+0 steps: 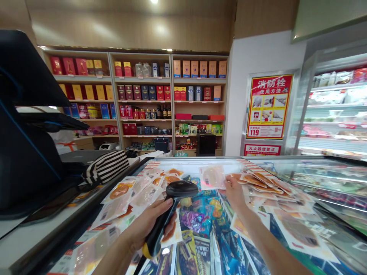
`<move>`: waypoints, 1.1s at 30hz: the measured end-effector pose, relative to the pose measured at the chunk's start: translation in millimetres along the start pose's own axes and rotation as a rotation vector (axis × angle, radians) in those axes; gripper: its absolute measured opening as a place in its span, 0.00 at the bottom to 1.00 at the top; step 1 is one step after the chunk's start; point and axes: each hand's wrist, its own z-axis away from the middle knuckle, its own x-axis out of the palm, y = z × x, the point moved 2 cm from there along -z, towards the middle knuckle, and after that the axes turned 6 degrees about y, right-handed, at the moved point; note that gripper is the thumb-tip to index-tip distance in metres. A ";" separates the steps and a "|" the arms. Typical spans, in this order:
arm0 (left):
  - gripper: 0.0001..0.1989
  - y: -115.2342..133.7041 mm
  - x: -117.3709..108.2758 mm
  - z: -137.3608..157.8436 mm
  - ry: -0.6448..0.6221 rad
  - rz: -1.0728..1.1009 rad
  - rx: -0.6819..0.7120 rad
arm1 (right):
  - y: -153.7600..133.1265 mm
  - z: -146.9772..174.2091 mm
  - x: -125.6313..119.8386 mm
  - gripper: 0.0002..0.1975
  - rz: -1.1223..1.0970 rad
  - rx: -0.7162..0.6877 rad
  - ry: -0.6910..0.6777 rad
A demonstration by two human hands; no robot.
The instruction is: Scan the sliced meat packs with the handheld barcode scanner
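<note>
My left hand [156,219] is wrapped around the handle of a black barcode scanner [181,188] with a yellow butt end. The scanner's head points away from me over the glass freezer top. With my right hand [233,191] I pinch the edge of a clear flat food packet [212,177], raised just above the glass. Part of its contents is pale and round. A pile of similar packets [143,191] with orange-brown contents lies to the left. Another heap of packets [263,181] is spread out right of my right hand.
Colourful frozen packs [195,217] show through the freezer glass. At the left stand a black checkout terminal [28,114] and a striped cloth item [107,166] on the counter. Shelves of boxed goods [143,93] line the back wall, and a lit chiller [338,103] stands at the right.
</note>
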 end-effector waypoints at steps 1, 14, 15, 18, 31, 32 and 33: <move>0.11 -0.9 0.3 -0.6 -0.007 0.006 0.005 | -0.2 0.4 1.7 0.09 -0.002 0.003 -0.007; 0.14 3.1 -29.6 4.0 0.220 -0.089 -0.008 | -36.7 -32.3 -68.1 0.16 0.666 -0.395 0.541; 0.14 2.7 -32.3 5.8 0.222 -0.093 0.003 | -38.5 -37.6 -81.0 0.17 0.750 -0.438 0.589; 0.15 1.4 -38.1 11.8 0.200 -0.088 0.029 | -31.1 -53.0 -115.4 0.17 0.963 -0.481 0.551; 0.16 -12.1 -67.0 32.2 0.364 -0.074 -0.016 | -27.1 5.4 -24.6 0.13 0.920 -0.679 -0.028; 0.16 -12.4 -69.8 33.6 0.369 -0.069 -0.011 | -29.9 21.6 0.1 0.13 0.870 -0.655 -0.152; 0.16 -12.6 -72.4 35.2 0.369 -0.065 -0.006 | -33.0 39.3 23.5 0.13 0.819 -0.647 -0.274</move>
